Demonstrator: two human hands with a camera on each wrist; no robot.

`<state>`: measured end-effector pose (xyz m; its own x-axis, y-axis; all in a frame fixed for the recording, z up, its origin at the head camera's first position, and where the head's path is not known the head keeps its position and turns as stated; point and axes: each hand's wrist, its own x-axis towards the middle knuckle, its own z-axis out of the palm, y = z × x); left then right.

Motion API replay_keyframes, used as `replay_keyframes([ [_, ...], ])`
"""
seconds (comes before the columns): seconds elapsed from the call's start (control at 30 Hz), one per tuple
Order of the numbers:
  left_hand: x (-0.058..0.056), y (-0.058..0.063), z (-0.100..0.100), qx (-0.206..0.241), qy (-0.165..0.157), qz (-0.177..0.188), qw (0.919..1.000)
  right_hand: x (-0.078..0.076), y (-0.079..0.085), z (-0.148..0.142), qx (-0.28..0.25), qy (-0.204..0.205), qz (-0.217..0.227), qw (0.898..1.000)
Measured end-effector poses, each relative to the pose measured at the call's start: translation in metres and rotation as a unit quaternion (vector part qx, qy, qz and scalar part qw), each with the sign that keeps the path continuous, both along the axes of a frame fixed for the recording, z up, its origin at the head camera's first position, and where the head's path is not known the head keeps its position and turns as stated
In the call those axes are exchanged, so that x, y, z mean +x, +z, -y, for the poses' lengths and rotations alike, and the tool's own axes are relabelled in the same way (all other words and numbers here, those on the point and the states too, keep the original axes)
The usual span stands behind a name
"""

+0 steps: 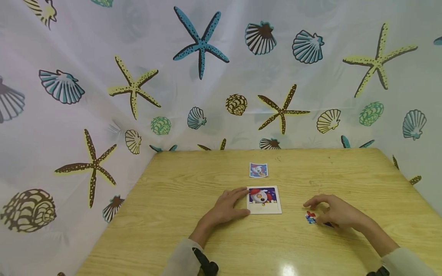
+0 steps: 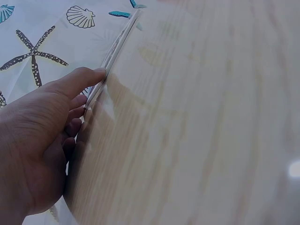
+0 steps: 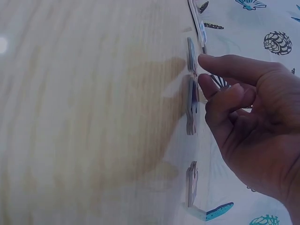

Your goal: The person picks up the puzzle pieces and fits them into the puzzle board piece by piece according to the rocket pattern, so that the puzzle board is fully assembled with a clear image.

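A white-framed jigsaw puzzle [image 1: 264, 207] lies on the table, its upper part filled with a cartoon picture and its lower part bare and pale. My left hand [image 1: 226, 207] rests along the frame's left side, with fingertips at the upper left corner and the thumb at the lower left. To the right, my right hand [image 1: 340, 214] hovers low over several loose jigsaw pieces [image 1: 310, 217], partly covering them. In the right wrist view, the thumb and fingers are bent and stand slightly apart from the pieces [image 3: 191, 105], gripping nothing visible.
A small picture card [image 1: 258, 170] with a similar cartoon lies behind the frame. The wooden table [image 1: 193, 172] ends at a white curtain [image 1: 221, 92] printed with shells and starfish, which also hangs along both sides.
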<state>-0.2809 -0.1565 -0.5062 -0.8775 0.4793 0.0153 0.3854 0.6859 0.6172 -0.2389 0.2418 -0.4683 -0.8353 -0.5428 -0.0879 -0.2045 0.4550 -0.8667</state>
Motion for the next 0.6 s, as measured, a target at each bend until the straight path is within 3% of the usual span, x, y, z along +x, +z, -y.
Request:
replay_keyframes([
  [0.23, 0.0, 0.0014, -0.0009, 0.001, -0.001, 0.001, 1.0, -0.0018, -0.0044, -0.001, 0.024, 0.028, -0.049, 0.998],
  [0.6, 0.0001, 0.001, -0.0008, -0.002, 0.0, 0.001, 1.0, 0.0017, -0.0057, 0.0033, 0.028, 0.006, -0.038, 0.999],
])
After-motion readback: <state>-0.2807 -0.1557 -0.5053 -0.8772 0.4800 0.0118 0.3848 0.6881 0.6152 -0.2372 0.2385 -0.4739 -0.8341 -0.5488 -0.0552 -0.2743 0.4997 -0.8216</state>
